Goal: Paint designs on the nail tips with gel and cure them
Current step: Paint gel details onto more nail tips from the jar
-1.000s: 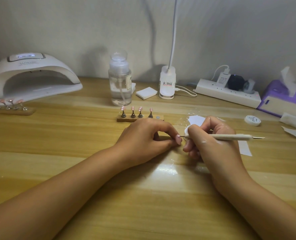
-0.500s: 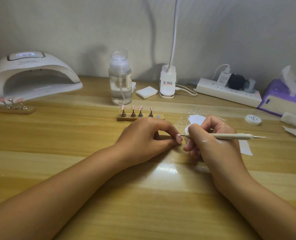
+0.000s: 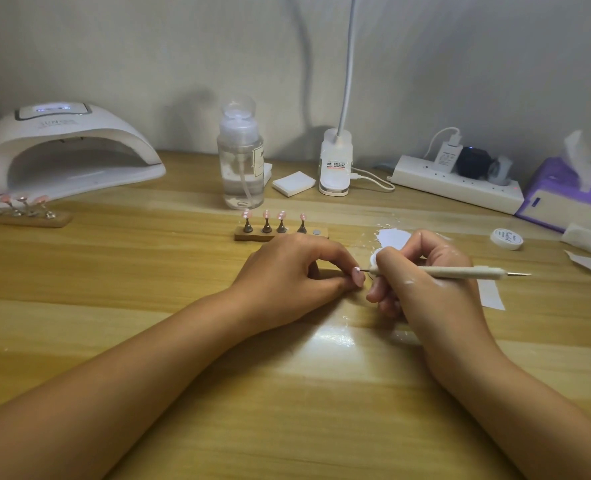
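My left hand [image 3: 297,275] rests on the wooden table and pinches a pink nail tip [image 3: 358,277] between thumb and forefinger. My right hand [image 3: 422,282] grips a cream dotting pen [image 3: 460,271] whose fine point touches the top of that nail tip. Behind my hands a small wooden stand [image 3: 282,233] carries several pink nail tips with white dots, one peg spot bare. A second stand with pink tips [image 3: 20,211] lies in front of the white curing lamp [image 3: 62,152] at far left. A small white gel jar [image 3: 507,239] sits to the right.
A clear pump bottle [image 3: 240,161], white pads [image 3: 294,183], a clip lamp base [image 3: 335,168], a power strip [image 3: 456,183] and a purple tissue box [image 3: 564,195] line the back. White paper scraps [image 3: 491,292] lie near my right hand.
Both hands stay in place; the pen point has come onto the top of the pinched nail tip.
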Motion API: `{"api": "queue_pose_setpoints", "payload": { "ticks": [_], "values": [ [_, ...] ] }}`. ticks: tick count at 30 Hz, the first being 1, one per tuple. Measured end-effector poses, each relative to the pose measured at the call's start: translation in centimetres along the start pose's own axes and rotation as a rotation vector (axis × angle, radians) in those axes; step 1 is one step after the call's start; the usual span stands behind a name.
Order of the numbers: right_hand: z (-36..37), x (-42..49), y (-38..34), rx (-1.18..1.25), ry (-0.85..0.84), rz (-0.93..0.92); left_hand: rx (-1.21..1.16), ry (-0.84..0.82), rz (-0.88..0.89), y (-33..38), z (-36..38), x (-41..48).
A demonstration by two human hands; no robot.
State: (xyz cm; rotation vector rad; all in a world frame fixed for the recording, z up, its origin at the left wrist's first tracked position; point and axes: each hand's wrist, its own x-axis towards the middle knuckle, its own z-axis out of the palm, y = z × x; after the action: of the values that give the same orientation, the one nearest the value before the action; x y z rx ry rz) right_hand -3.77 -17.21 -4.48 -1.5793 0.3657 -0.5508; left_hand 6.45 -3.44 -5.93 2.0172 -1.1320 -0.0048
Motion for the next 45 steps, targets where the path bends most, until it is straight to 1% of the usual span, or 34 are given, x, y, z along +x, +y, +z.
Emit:
{"api": "queue_pose_setpoints", "payload": {
  "ticks": [6,10,14,16,21,28,32,35,37,41,43,45],
  "values": [
    [-0.1,-0.1,0.0,0.039,0.03,-0.012,0.0,-0.006,-0.004,0.1,0.0,0.0],
    [-0.3,-0.1,0.1,0.079,0.089,-0.032,0.01,0.003,-0.031,0.1,0.0,0.0],
    [-0.3,0.0,0.2,0.149,0.153,-0.097,0.001,-0.006,-0.058,0.4,0.0,0.0],
    [-0.5,0.2,0.2,0.142,0.18,-0.148,-0.017,-0.02,-0.065,0.4,-0.1,0.0],
    [-1.4,0.8,0.2,0.025,0.19,-0.203,-0.045,-0.056,-0.059,0.4,-0.3,-0.1],
    [-1.8,1.8,1.5,-0.131,0.237,-0.109,-0.044,-0.06,-0.043,0.3,-0.4,-0.1],
    [-1.8,1.9,1.5,-0.289,0.245,-0.147,-0.044,-0.054,-0.035,0.2,-0.3,-0.1],
    [-1.6,1.9,1.4,-0.356,0.236,-0.162,-0.064,-0.062,-0.031,0.1,-0.3,0.0],
    [-1.6,1.8,1.4,-0.309,0.252,-0.162,-0.064,-0.062,-0.031,0.0,-0.3,0.0],
    [-1.6,1.0,0.6,-0.067,0.261,-0.14,-0.06,-0.062,-0.031,0.1,-0.3,0.0],
    [-1.3,0.3,-0.1,0.037,0.188,-0.161,-0.051,-0.057,-0.028,0.1,-0.3,0.0],
    [-0.8,-0.4,-0.5,0.106,0.097,-0.137,-0.049,-0.052,-0.025,0.1,-0.3,0.0]
  ]
}}
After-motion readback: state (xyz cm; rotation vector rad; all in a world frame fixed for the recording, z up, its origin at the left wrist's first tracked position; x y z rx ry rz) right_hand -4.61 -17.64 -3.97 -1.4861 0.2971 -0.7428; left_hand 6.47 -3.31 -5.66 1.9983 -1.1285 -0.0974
